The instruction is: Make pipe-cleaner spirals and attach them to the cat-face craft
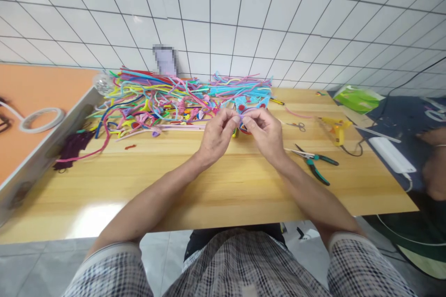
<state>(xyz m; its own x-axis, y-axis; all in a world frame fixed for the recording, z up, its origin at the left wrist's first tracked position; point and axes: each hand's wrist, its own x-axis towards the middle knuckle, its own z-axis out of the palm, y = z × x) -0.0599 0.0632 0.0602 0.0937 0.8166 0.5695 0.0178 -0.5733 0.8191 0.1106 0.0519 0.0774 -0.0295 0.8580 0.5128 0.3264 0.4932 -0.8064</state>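
Note:
Above the middle of the wooden table, my left hand (219, 135) and my right hand (265, 132) meet fingertip to fingertip. Both are closed in a pinch on a small purple pipe cleaner (241, 119); most of it is hidden by the fingers. Just behind them lies a light blue fuzzy piece (252, 102) with red round spots. A big heap of coloured pipe cleaners (156, 97) spreads to the left, and a mostly blue bundle (240, 89) lies behind my hands.
Right of my hands are pliers with green-black handles (318, 169), small scissors (298, 126) and a yellow glue gun (337, 129). A white power strip (392, 155) lies farther right, near another person's arm (435, 167). Dark purple cloth (75, 146) lies left. A tiled wall (223, 18) stands behind.

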